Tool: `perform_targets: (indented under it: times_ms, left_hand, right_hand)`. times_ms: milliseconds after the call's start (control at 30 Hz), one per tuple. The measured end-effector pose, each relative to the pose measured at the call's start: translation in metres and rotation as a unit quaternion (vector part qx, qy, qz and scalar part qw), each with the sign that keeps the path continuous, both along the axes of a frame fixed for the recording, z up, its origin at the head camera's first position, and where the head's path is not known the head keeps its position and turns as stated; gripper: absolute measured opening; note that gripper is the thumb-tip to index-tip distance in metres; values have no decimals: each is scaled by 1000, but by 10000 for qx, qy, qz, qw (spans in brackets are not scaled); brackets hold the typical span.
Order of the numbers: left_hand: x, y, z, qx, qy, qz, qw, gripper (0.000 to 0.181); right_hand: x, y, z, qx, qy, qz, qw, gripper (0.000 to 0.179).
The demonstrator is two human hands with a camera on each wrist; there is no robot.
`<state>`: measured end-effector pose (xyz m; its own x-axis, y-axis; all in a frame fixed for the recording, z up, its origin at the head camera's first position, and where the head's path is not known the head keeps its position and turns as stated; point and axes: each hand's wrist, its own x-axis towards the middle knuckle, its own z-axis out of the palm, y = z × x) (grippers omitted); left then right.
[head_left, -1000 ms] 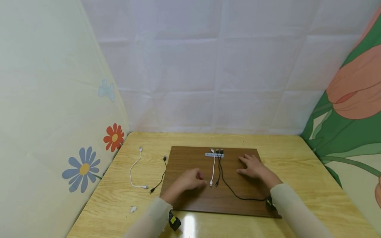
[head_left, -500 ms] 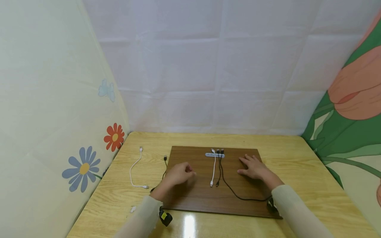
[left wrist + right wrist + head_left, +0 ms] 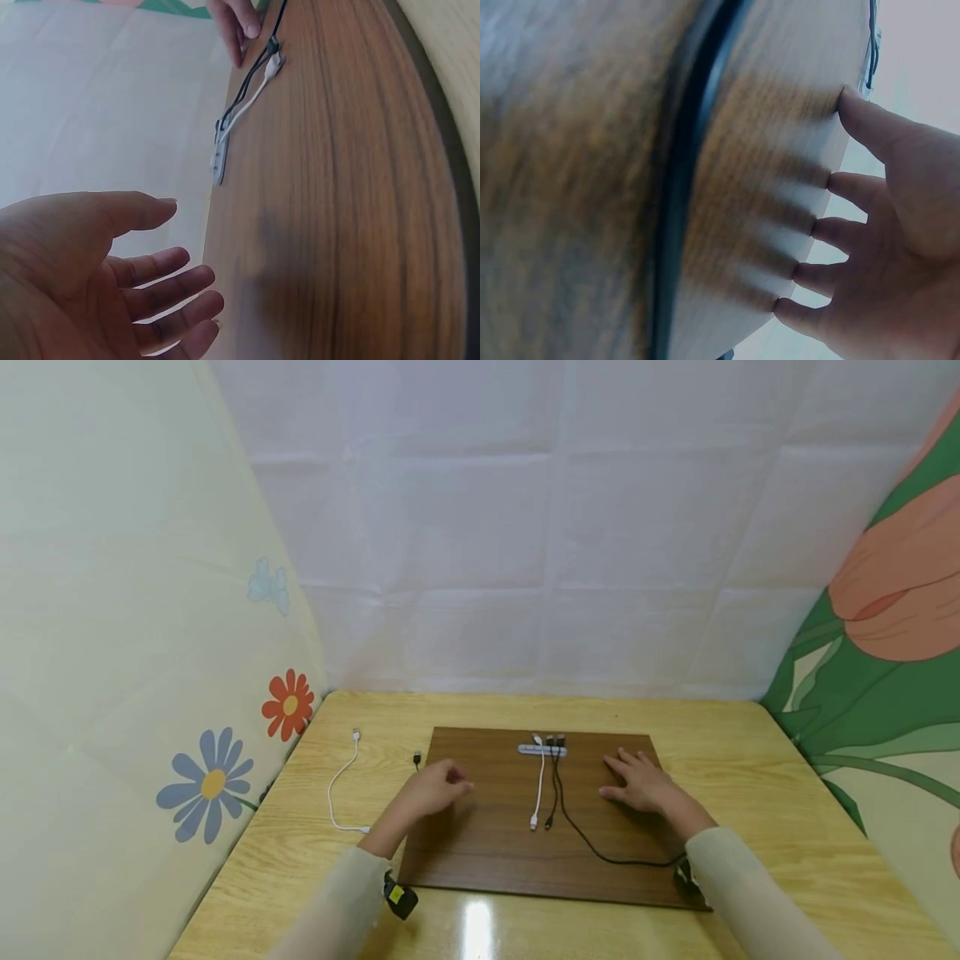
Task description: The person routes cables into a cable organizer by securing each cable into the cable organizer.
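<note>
My left hand (image 3: pixel 431 789) hovers over the left part of the brown board (image 3: pixel 495 852), fingers loosely bent and holding nothing; the left wrist view shows its thumb apart from the fingers. On the board's right part rest the spread fingertips of my right hand (image 3: pixel 639 783). Between the hands a pale cable holder strip (image 3: pixel 524 749) lies near the board's far edge. A white USB cable (image 3: pixel 540 785), a short black cable (image 3: pixel 552 814) and a long black cable (image 3: pixel 573 829) run from it towards me. The long cable's near end is hidden by my right wrist.
A second white cable (image 3: pixel 330 793) lies on the wooden table (image 3: pixel 277 877), left of the board. Beside it shows the plug of another black cable (image 3: pixel 417 758), the rest hidden behind my left hand. White cloth (image 3: pixel 450 568) hangs behind the table.
My left hand has drawn back to the left, away from the cables on the board, and now covers most of the left black cable. My right hand stays put.
</note>
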<state>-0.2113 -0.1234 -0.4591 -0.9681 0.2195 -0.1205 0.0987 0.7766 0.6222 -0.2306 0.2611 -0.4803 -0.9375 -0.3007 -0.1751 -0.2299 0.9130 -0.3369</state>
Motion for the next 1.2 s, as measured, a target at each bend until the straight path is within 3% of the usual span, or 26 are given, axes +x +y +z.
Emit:
perform_targets:
  times_ms: [467,967,1200]
  left_hand:
    - [-9,-28,12,-278,6,239,9993,46]
    - [-23,-54,11,-410,-62,457,9981,54]
    - [-31,-59,11,-425,-76,590,9973,50]
  right_hand:
    - [1,0,-2,-64,-4,-1,10000,78]
    - [1,-1,0,-8,-31,-10,10000,76]
    - [1,-1,0,7,-19,-11,10000,76]
